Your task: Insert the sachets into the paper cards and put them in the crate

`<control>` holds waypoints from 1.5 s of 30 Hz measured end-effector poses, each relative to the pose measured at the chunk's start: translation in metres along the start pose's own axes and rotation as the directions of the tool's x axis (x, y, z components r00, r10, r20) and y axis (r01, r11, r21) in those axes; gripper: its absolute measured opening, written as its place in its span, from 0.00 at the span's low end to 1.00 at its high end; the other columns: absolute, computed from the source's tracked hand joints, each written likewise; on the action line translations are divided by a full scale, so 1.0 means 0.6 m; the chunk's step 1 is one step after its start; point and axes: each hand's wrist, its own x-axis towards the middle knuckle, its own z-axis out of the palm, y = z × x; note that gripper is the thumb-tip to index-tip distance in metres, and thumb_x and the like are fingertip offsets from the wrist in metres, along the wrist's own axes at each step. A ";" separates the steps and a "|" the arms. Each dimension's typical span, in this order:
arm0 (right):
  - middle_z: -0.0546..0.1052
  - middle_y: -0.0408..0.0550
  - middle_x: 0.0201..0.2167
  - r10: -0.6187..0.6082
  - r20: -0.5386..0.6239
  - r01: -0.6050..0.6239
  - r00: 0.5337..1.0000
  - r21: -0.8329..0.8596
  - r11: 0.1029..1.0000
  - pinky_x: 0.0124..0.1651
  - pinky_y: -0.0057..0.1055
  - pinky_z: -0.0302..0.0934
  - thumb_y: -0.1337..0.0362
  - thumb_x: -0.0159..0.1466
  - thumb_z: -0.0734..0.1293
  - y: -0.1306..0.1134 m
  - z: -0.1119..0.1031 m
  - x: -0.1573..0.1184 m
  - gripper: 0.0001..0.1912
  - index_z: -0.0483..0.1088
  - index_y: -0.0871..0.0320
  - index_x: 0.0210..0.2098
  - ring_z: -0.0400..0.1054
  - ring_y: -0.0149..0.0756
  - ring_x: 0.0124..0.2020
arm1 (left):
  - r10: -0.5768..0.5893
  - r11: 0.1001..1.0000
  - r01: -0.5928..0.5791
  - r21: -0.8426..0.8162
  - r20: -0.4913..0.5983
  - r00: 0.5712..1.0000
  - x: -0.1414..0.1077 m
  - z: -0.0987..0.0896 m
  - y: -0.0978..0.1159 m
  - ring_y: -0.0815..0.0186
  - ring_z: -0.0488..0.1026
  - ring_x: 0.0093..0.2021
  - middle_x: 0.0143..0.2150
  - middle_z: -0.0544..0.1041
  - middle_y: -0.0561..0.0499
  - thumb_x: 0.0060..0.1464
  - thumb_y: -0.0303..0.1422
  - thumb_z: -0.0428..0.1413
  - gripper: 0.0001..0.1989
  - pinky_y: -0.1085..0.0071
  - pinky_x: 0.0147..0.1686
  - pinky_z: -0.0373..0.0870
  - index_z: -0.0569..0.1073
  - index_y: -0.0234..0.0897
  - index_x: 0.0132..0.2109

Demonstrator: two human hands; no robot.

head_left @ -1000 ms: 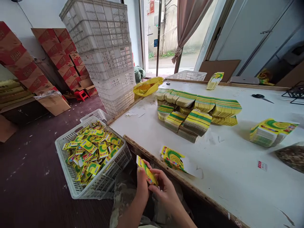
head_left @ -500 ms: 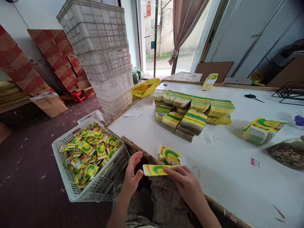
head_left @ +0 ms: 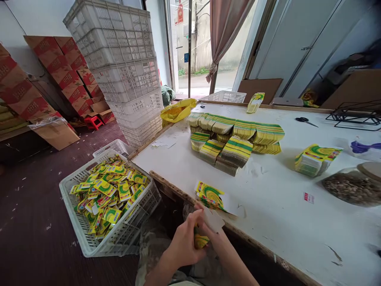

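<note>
Both my hands meet above my lap at the table's front edge, around a small yellow-and-green carton [head_left: 201, 240] with a white inner face or flap showing. My left hand [head_left: 184, 242] is closed round its near side, thumb and fingers curled. My right hand [head_left: 216, 237] grips it from the right, its fingers partly hidden behind the white flap. Just beyond, on the table edge, lie flat unfolded yellow-and-green cartons [head_left: 210, 195]. To the left, a white plastic basket [head_left: 71, 222] holds many small filled-out cartons [head_left: 111, 214].
Bundles of flat cartons [head_left: 238, 151] lie mid-table [head_left: 268, 214]. Further right are a carton stack [head_left: 312, 161], a jar of dried brown pieces [head_left: 354, 186], scissors [head_left: 306, 121] and a black wire rack [head_left: 354, 117]. Stacked white crates [head_left: 127, 75] stand behind the basket.
My left hand has moved right and closed on the carton, which was held out flat in my right hand. The carton is now turned between both hands. The view has shifted slightly right.
</note>
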 end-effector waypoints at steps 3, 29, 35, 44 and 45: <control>0.69 0.54 0.60 0.155 0.162 -0.191 0.975 0.233 0.954 0.63 0.48 0.58 0.44 0.64 0.64 0.004 0.012 0.002 0.31 0.63 0.52 0.61 0.62 0.50 0.61 | 0.025 0.998 -0.022 0.062 -0.044 0.999 -0.001 0.009 -0.005 0.57 0.71 0.47 0.51 0.70 0.46 0.38 0.24 0.59 0.37 0.63 0.45 0.68 0.56 0.42 0.57; 0.56 0.51 0.68 -0.137 0.505 0.392 0.852 -0.443 0.806 0.61 0.43 0.60 0.69 0.64 0.63 -0.031 -0.018 -0.007 0.24 0.70 0.47 0.58 0.57 0.50 0.65 | -0.124 0.991 0.116 -0.067 -0.122 0.985 -0.011 -0.017 -0.018 0.65 0.66 0.41 0.43 0.63 0.51 0.35 0.24 0.62 0.28 0.68 0.41 0.66 0.61 0.38 0.45; 0.70 0.49 0.58 -0.141 0.589 0.390 0.796 -0.319 0.864 0.54 0.40 0.65 0.59 0.63 0.69 -0.065 -0.040 -0.019 0.11 0.79 0.46 0.44 0.70 0.47 0.52 | -0.141 0.988 0.144 -0.047 0.062 0.988 -0.023 -0.028 -0.008 0.63 0.69 0.42 0.44 0.70 0.51 0.34 0.30 0.67 0.30 0.68 0.42 0.67 0.66 0.37 0.47; 0.73 0.53 0.52 -0.140 0.387 0.264 0.911 -0.289 0.920 0.56 0.45 0.62 0.58 0.58 0.72 -0.047 -0.015 -0.038 0.08 0.81 0.53 0.35 0.67 0.52 0.54 | -0.056 0.998 0.055 0.004 0.069 0.996 -0.033 -0.025 0.016 0.60 0.70 0.47 0.49 0.71 0.48 0.37 0.24 0.62 0.34 0.65 0.47 0.69 0.63 0.39 0.54; 0.71 0.54 0.54 -0.171 0.383 0.282 0.908 -0.257 0.924 0.58 0.45 0.61 0.57 0.58 0.72 -0.043 -0.014 -0.041 0.12 0.80 0.53 0.40 0.65 0.52 0.56 | -0.033 0.999 0.033 0.000 0.053 0.998 -0.034 -0.027 0.019 0.60 0.70 0.48 0.50 0.71 0.47 0.38 0.25 0.62 0.34 0.64 0.49 0.69 0.63 0.39 0.55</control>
